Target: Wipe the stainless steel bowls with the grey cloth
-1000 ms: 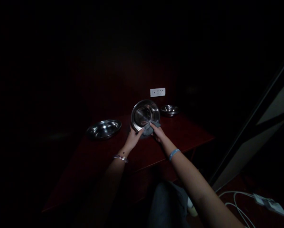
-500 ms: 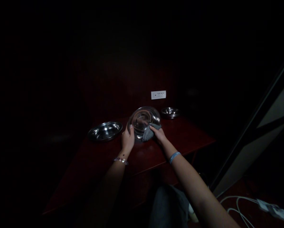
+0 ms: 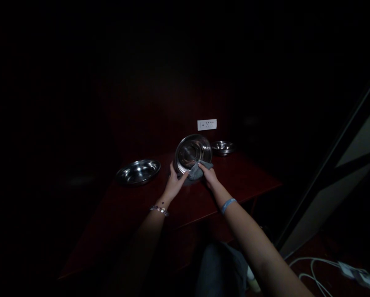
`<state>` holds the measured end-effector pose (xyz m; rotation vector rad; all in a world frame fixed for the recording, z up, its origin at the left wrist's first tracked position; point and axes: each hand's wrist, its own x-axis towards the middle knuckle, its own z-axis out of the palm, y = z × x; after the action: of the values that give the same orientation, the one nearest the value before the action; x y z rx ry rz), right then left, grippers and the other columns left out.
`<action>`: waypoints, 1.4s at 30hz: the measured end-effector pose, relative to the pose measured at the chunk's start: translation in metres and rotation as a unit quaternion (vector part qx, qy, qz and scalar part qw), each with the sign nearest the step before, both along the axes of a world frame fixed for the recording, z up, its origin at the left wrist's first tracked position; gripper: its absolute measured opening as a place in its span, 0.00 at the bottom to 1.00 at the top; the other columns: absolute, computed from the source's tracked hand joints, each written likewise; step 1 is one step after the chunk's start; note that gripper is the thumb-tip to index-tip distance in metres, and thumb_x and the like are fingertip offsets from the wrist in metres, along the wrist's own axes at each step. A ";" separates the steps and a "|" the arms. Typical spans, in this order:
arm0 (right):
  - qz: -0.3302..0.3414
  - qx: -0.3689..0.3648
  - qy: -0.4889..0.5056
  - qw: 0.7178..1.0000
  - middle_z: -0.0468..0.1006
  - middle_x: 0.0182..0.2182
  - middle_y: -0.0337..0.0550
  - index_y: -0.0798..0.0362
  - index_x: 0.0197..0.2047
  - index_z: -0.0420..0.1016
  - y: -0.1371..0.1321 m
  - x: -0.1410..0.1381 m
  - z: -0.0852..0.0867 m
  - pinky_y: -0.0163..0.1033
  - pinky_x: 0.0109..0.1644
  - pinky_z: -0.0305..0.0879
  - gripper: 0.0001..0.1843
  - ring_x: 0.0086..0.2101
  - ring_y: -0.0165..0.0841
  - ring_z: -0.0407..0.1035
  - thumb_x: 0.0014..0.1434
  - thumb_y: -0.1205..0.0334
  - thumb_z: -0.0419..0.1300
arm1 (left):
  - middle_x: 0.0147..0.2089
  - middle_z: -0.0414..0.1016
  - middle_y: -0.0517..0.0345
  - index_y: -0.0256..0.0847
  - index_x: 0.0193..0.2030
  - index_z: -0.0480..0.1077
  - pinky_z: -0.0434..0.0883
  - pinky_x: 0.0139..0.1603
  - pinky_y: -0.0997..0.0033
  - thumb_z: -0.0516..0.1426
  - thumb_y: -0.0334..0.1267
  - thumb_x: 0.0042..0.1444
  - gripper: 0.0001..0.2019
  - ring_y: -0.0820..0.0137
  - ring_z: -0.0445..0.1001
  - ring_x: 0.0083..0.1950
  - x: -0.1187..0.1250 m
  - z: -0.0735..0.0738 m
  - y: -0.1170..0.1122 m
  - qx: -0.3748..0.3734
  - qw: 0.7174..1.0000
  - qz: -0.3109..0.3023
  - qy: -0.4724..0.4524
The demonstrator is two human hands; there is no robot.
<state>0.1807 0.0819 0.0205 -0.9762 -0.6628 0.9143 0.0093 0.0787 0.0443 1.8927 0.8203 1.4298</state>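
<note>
A shiny steel bowl point(image 3: 189, 152) is tilted up over the table, its inside facing me. My left hand point(image 3: 174, 181) grips its lower left rim, thumb along the near edge and fingers behind. At the lower right rim, my right hand point(image 3: 209, 173) is closed on a grey cloth point(image 3: 196, 171) that presses against the bowl. The fingers under the cloth are partly hidden. Left of my hands lies a wide, shallow steel dish point(image 3: 138, 172). Behind on the right rests a smaller stack of steel bowls point(image 3: 223, 147).
The dark red table point(image 3: 240, 177) stands against a wall with a white socket panel point(image 3: 207, 124). White cables point(image 3: 315, 264) and a power strip point(image 3: 360, 276) lie on the floor at lower right. A framed panel point(image 3: 342, 181) leans along the right side.
The bowl has turned and tilted, showing more of its deep inside. My left hand has shifted right along the rim, its thumb now nearer the cloth.
</note>
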 end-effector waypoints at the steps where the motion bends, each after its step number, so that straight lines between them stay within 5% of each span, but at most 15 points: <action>1: 0.012 -0.003 0.010 1.000 0.83 0.43 0.47 0.54 0.43 0.79 0.000 -0.001 0.001 0.46 0.54 0.72 0.21 0.46 0.40 0.77 0.45 0.54 0.70 | 0.66 0.67 0.41 0.38 0.69 0.53 0.60 0.69 0.54 0.59 0.46 0.58 0.35 0.60 0.66 0.66 0.001 -0.003 0.002 -0.001 1.000 0.000 0.009; 5: 0.054 -0.013 0.029 0.998 0.83 0.42 0.46 0.53 0.43 0.79 -0.002 -0.003 0.004 0.46 0.52 0.73 0.22 0.45 0.41 0.77 0.45 0.54 0.71 | 0.59 0.73 0.43 0.37 0.60 0.66 0.62 0.67 0.52 0.53 0.47 0.62 0.23 0.58 0.69 0.64 0.000 -0.009 0.009 -0.012 1.000 0.011 0.016; 9: 0.075 -0.005 0.018 0.997 0.84 0.42 0.46 0.54 0.43 0.79 -0.004 -0.004 0.005 0.46 0.52 0.72 0.23 0.45 0.41 0.77 0.44 0.53 0.71 | 0.52 0.78 0.42 0.35 0.56 0.70 0.66 0.64 0.51 0.50 0.51 0.63 0.24 0.55 0.72 0.60 -0.006 -0.004 0.009 -0.029 0.998 0.056 -0.009; 17: 0.050 0.031 -0.022 0.998 0.83 0.45 0.43 0.51 0.44 0.80 0.000 -0.004 0.001 0.46 0.57 0.69 0.23 0.48 0.39 0.76 0.44 0.54 0.70 | 0.67 0.66 0.47 0.44 0.70 0.56 0.62 0.68 0.57 0.49 0.53 0.65 0.29 0.62 0.65 0.67 -0.011 0.017 0.000 0.044 0.990 0.100 -0.094; 24: 0.053 -0.022 0.011 0.998 0.83 0.43 0.45 0.52 0.46 0.78 -0.001 -0.003 0.002 0.43 0.46 0.74 0.24 0.43 0.38 0.78 0.46 0.52 0.70 | 0.67 0.66 0.46 0.41 0.68 0.55 0.60 0.69 0.57 0.57 0.50 0.60 0.33 0.62 0.65 0.67 0.000 0.003 0.004 -0.009 0.998 0.029 -0.048; 28: 0.085 -0.037 0.018 0.996 0.83 0.42 0.44 0.51 0.46 0.77 -0.004 -0.004 0.005 0.38 0.41 0.74 0.23 0.42 0.36 0.78 0.48 0.50 0.70 | 0.61 0.72 0.44 0.36 0.60 0.67 0.62 0.67 0.55 0.54 0.50 0.61 0.25 0.59 0.68 0.65 0.004 -0.007 0.008 -0.032 0.999 -0.018 0.002; 33: 0.097 -0.040 0.001 0.995 0.83 0.42 0.43 0.50 0.46 0.77 -0.008 -0.006 0.007 0.39 0.41 0.74 0.23 0.42 0.37 0.78 0.48 0.50 0.70 | 0.47 0.80 0.43 0.35 0.46 0.74 0.70 0.60 0.55 0.50 0.51 0.63 0.22 0.57 0.76 0.54 -0.003 -0.004 0.007 -0.044 0.998 0.042 0.012; 36: 0.084 -0.009 -0.003 0.996 0.83 0.43 0.43 0.50 0.45 0.78 -0.009 -0.007 0.008 0.43 0.47 0.73 0.23 0.44 0.38 0.77 0.46 0.50 0.70 | 0.51 0.78 0.44 0.36 0.54 0.71 0.68 0.61 0.57 0.49 0.51 0.65 0.23 0.60 0.74 0.57 -0.009 0.006 0.002 0.002 0.995 0.091 -0.034; 39: 0.060 0.033 -0.006 0.998 0.83 0.43 0.43 0.51 0.43 0.80 -0.009 -0.008 0.008 0.45 0.53 0.71 0.22 0.45 0.39 0.77 0.44 0.53 0.71 | 0.60 0.73 0.45 0.40 0.68 0.58 0.67 0.64 0.58 0.50 0.51 0.65 0.29 0.62 0.71 0.62 -0.012 0.014 -0.002 0.028 0.986 0.117 -0.114; 42: 0.029 0.040 -0.008 0.999 0.84 0.41 0.43 0.50 0.41 0.80 -0.006 -0.009 0.005 0.47 0.55 0.70 0.20 0.45 0.41 0.77 0.44 0.54 0.71 | 0.65 0.69 0.45 0.41 0.68 0.58 0.65 0.66 0.56 0.50 0.51 0.65 0.28 0.61 0.68 0.65 -0.013 0.018 -0.002 0.029 0.985 0.109 -0.132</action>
<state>0.1720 0.0757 0.0259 -0.8977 -0.7396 0.9248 -0.0042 0.0768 0.0621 1.6442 0.8833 1.8108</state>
